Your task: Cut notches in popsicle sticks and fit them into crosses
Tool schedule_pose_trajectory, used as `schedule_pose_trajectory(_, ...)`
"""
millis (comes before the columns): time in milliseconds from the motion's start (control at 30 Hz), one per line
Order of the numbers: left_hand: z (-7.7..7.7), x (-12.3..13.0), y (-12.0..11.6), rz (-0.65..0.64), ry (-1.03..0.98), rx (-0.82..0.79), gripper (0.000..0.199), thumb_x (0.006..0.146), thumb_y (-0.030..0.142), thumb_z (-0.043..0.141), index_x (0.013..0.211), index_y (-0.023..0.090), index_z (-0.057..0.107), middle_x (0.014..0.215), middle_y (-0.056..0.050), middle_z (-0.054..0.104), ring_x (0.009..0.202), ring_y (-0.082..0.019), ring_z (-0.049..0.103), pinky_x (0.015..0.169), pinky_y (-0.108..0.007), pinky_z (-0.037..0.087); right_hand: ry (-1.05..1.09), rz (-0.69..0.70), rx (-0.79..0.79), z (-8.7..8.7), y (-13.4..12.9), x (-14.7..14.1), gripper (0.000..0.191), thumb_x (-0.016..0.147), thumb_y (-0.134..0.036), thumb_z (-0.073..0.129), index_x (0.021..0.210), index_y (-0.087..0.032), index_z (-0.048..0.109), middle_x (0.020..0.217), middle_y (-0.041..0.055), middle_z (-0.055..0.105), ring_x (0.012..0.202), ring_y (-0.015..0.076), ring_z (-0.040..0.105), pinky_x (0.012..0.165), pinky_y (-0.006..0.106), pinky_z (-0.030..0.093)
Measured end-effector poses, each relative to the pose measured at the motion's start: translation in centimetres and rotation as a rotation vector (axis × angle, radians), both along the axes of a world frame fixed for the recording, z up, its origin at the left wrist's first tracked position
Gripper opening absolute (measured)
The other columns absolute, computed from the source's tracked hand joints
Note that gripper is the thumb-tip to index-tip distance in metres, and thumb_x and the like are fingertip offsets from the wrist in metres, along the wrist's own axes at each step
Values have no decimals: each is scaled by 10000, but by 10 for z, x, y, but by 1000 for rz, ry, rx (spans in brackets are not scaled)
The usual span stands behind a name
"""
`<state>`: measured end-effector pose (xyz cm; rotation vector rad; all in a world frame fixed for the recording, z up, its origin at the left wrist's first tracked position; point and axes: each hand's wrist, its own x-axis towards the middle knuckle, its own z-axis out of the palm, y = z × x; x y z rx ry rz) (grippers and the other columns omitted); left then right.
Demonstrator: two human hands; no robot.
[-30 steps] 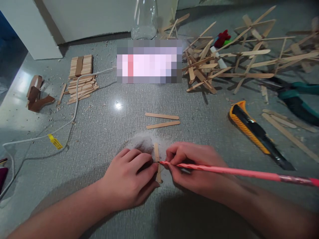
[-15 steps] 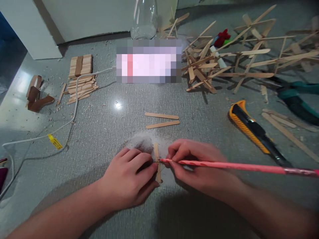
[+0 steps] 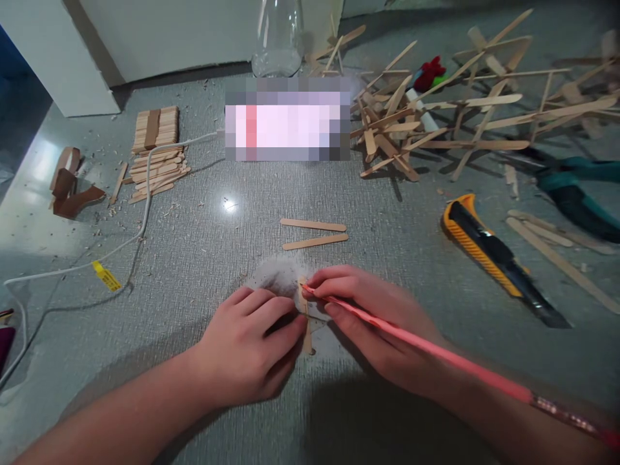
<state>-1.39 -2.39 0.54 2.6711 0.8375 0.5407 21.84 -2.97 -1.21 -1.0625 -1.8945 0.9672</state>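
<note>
A pink pencil (image 3: 411, 341) is gripped in my right hand (image 3: 368, 316), its tip at the upper end of a small wooden stick (image 3: 308, 332). This stick lies upright in view on the grey surface, over a whitish patch. My left hand (image 3: 256, 342) rests at the stick's left side, fingers curled, fingertips pressing near its middle; part of the stick is hidden by the fingers. Just beyond my hands lie two loose sticks, an upper one (image 3: 314, 225) and a lower one (image 3: 314, 242), slightly angled to each other.
A yellow and black cutter (image 3: 489, 248) lies at right, near green-handled pliers (image 3: 576, 200). Assembled sticks (image 3: 392, 129) spread over the back right. A glass bottle (image 3: 277, 45), a blurred bright device (image 3: 290, 123), a stick bundle (image 3: 155, 129) and a white cable (image 3: 146, 206) are further back and left.
My right hand has moved up and slightly left, bringing the pencil tip from the stick's middle to its upper end. The pencil now slants more steeply. My left hand has stayed nearly still.
</note>
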Motion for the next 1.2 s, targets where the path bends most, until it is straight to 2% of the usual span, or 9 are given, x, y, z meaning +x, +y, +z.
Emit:
schedule_pose_trajectory(133,-1,-2,2,3,14,31,186,971,193,598,1095,155,731,1025,-75,749,825,-207,655,719,-375,522,-3,6,0,0,1,0,180,1037,-134,515,1117,-263,611,1124,56,725,1016,176,723,866,312,589)
schedule_pose_trajectory(300,-3,-3,3,6,-4,59,168,975,162,604,1087,146,728,1055,-88,761,938,-227,713,807,-385,574,-12,-5,10,1,0,2,162,1041,-139,519,1098,-243,629,1106,53,732,1014,157,718,887,289,577)
schedule_pose_trajectory(533,-6,-4,6,-10,-79,33,146,969,134,657,1097,113,723,1163,-119,772,1120,-245,744,1029,-411,589,10,-15,-8,3,1,1,150,1039,-147,526,1092,-235,636,1104,39,728,1018,128,709,897,247,563)
schedule_pose_trajectory(700,-7,-5,8,-13,-55,48,162,1031,163,582,1099,135,727,1166,-106,779,1100,-248,752,970,-415,609,24,-16,-15,1,0,3,148,1040,-144,525,1085,-234,634,1095,35,722,1005,122,702,895,245,556)
schedule_pose_trajectory(967,-8,-3,8,29,-51,56,125,1004,225,669,1077,145,731,1154,-91,780,1008,-244,757,851,-392,604,24,-16,-18,3,1,2,146,1034,-140,523,1064,-237,627,1086,32,720,982,128,705,873,254,566)
schedule_pose_trajectory(1200,-7,-2,8,58,-46,84,126,1000,256,683,1067,161,731,1201,-100,777,1167,-306,734,891,-442,623,19,-23,-12,5,3,0,147,1029,-138,527,1065,-242,624,1084,31,723,972,132,712,865,260,577)
